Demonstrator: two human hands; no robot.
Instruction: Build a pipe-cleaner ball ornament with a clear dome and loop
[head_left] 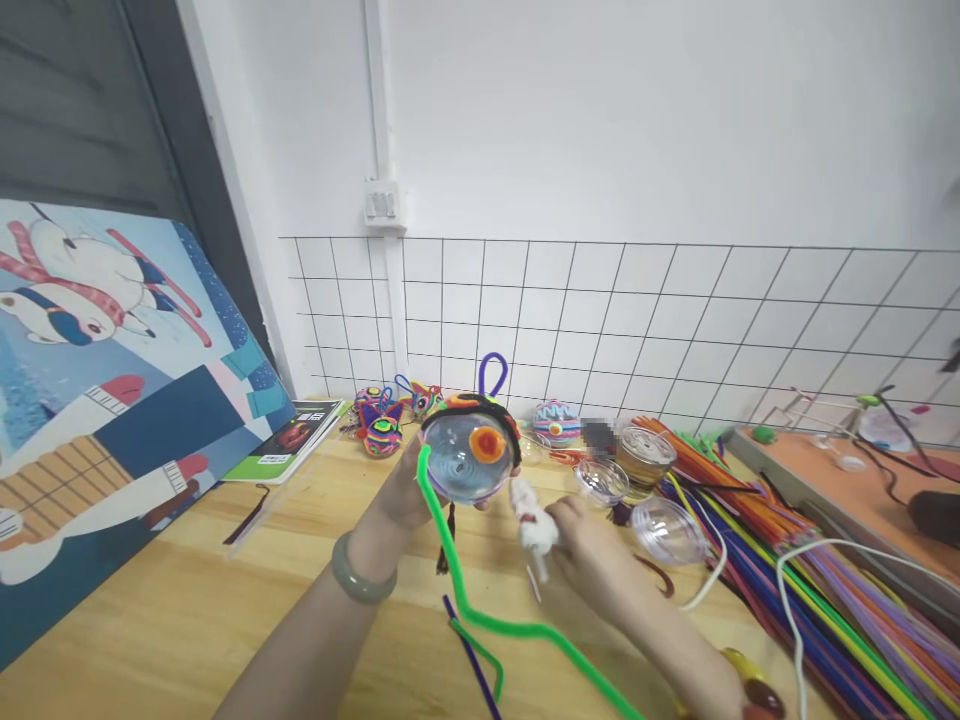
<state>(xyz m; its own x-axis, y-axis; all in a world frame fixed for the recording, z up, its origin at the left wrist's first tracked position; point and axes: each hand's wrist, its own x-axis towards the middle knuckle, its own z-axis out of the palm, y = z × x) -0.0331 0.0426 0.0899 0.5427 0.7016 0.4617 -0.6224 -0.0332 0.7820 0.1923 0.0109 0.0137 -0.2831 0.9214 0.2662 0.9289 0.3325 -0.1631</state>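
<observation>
1. Green pipe cleaner (pixel 469 612) is trailing from the clear ball (pixel 450 466); its tail probably wants slack.
2. Left hand (pixel 409 490) is cupping the ball above the table (pixel 217 600).
3. Right hand (pixel 574 540) is half-curling beside a white fluffy thing (pixel 535 532); I cannot tell its hold.

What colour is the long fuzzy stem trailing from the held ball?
The fuzzy stem is bright green, showing best in the head view.

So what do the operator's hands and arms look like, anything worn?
Left hand: no glove visible; smooth, rounded grey-green bangle at the wrist. Right hand: no glove, nothing seen on the wrist. No sleeve visible on either forearm.
</observation>
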